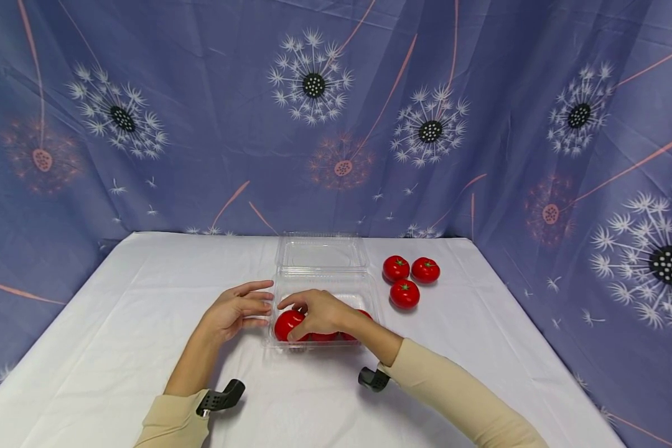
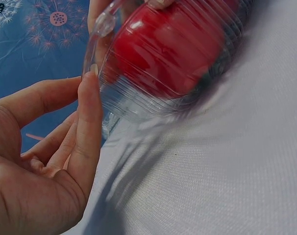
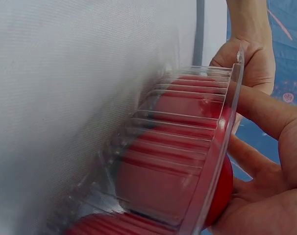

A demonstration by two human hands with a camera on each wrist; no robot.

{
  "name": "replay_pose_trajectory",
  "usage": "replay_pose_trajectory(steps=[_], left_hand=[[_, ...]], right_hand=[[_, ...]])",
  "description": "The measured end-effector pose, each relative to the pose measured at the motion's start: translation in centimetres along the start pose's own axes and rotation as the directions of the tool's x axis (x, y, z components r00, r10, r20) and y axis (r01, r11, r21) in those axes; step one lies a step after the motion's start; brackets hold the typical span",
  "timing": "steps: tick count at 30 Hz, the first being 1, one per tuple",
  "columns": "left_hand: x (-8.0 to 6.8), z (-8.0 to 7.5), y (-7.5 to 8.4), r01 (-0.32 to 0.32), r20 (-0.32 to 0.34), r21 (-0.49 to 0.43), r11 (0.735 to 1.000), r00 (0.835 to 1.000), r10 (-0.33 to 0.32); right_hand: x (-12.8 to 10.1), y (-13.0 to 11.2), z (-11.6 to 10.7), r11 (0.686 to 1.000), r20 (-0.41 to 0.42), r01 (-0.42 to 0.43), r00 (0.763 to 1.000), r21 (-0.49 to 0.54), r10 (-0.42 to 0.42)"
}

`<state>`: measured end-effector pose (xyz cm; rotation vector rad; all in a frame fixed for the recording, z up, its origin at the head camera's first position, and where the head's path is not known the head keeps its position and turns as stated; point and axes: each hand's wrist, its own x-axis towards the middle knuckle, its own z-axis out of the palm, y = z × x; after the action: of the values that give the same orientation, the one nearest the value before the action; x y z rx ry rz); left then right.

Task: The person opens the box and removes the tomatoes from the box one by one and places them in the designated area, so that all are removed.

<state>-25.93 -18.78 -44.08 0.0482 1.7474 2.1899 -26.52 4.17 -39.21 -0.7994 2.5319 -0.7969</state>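
Note:
A clear plastic clamshell box (image 1: 325, 287) stands with its lid (image 1: 322, 254) folded back. Along its near side lie red tomatoes: one at the left (image 1: 289, 325), one in the middle (image 1: 325, 336) and one at the right (image 1: 364, 314), partly hidden by my right hand. That right hand (image 1: 322, 314) holds the left tomato, its thumb on the near side and its fingers over the far side. At the box's left edge is my left hand (image 1: 238, 311), fingers extended and holding nothing. In the left wrist view its fingertips (image 2: 91, 81) touch the clear rim.
Three more tomatoes sit to the right of the box: one at the back left (image 1: 396, 269), one at the back right (image 1: 425, 270) and one in front (image 1: 405, 294). A white cloth (image 1: 117, 323) covers the table. Behind it hangs a blue dandelion-print curtain (image 1: 213, 112).

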Motion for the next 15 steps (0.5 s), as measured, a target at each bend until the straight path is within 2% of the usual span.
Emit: replay_pose_trajectory(steps=[15], left_hand=[[0.03, 0.13, 0.03, 0.0, -0.002, 0.008, 1.0, 1.0, 0.0]], right_hand=[[-0.09, 0.14, 0.06, 1.0, -0.046, 0.016, 0.999, 0.019, -0.015]])
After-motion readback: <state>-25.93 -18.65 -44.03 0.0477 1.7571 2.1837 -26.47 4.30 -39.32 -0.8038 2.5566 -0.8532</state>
